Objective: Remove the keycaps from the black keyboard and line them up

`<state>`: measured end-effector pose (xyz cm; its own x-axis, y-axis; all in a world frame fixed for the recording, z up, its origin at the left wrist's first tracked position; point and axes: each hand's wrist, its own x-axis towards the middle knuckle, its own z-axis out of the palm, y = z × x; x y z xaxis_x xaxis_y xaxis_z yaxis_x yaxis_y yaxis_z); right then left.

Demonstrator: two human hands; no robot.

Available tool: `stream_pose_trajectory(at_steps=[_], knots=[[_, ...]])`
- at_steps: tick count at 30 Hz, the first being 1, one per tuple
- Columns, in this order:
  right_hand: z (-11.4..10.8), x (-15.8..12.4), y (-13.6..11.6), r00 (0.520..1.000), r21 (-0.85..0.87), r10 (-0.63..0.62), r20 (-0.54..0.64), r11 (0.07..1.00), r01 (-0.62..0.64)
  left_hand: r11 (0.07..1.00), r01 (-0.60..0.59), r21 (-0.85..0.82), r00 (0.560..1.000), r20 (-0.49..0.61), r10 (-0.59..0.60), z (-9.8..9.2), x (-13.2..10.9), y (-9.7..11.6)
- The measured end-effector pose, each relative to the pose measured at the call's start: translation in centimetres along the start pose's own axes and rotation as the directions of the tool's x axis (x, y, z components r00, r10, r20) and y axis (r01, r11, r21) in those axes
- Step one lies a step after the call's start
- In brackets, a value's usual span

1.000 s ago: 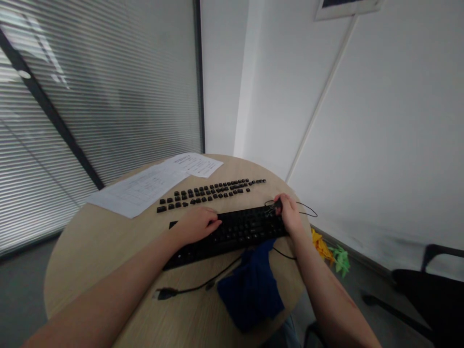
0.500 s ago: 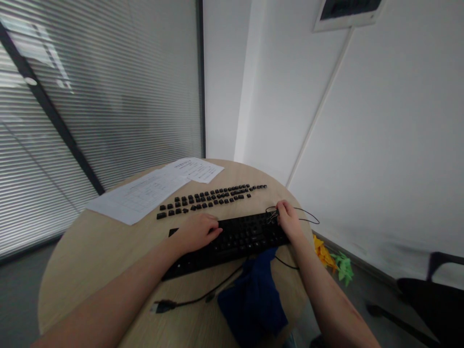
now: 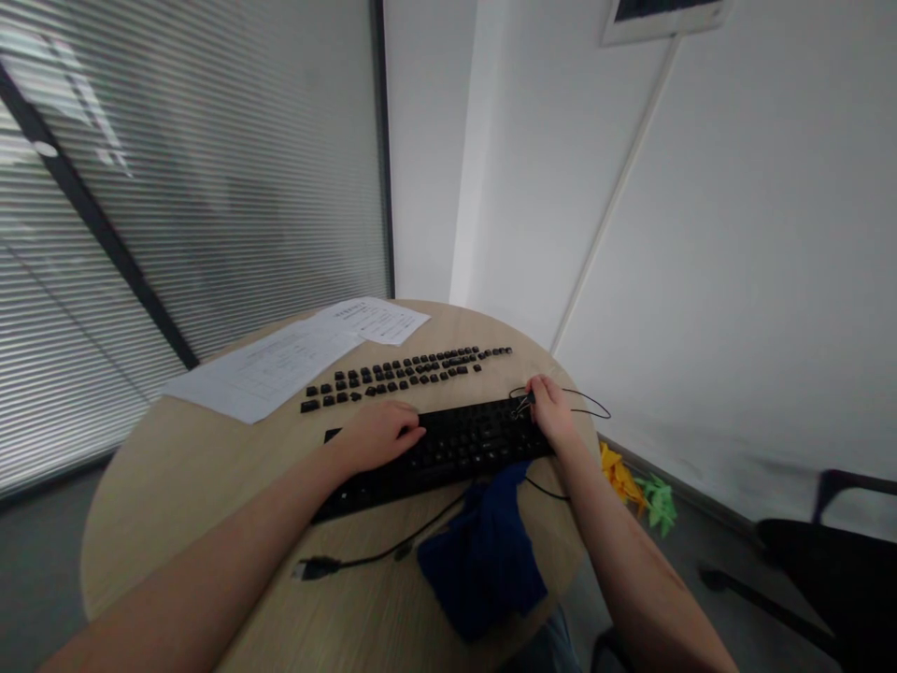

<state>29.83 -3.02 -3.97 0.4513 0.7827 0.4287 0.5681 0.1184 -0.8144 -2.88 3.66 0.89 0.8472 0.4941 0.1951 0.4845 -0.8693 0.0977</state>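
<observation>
A black keyboard (image 3: 455, 453) lies across the round wooden table (image 3: 196, 467). My left hand (image 3: 378, 433) rests on its left part, fingers curled down against the frame. My right hand (image 3: 550, 411) is at the keyboard's far right end, fingers closed on a thin wire puller tool (image 3: 522, 404) whose loop touches the corner. Rows of loose black keycaps (image 3: 403, 369) are laid out on the table behind the keyboard.
White paper sheets (image 3: 280, 360) lie at the back left. A dark blue cloth (image 3: 483, 551) sits at the near edge, beside the keyboard's cable and USB plug (image 3: 315, 567). Yellow and green paper shapes (image 3: 637, 486) lie on the floor. A black chair (image 3: 827, 551) stands at the right.
Both hands have stayed at the keyboard; the right hand shifted only slightly at the right end. The view wobbled a little.
</observation>
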Motion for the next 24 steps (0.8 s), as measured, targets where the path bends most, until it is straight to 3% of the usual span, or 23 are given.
stream_pose_trajectory(at_steps=[5,14,24], knots=[[0.06,0.08,0.07,0.998,-0.009,0.065,0.005,0.998,-0.065,1.0,-0.013,-0.017,1.0,-0.005,0.013,-0.02,0.04,-0.09],[-0.01,0.53,-0.19,0.995,-0.097,0.068,0.067,0.993,-0.062,0.998,-0.031,-0.061,0.999,-0.032,0.029,0.24,0.04,-0.39],[0.2,-0.22,-0.91,0.985,-0.264,-0.097,0.145,0.955,0.133,0.998,-0.041,-0.049,0.999,-0.025,0.04,0.2,0.04,-0.35]])
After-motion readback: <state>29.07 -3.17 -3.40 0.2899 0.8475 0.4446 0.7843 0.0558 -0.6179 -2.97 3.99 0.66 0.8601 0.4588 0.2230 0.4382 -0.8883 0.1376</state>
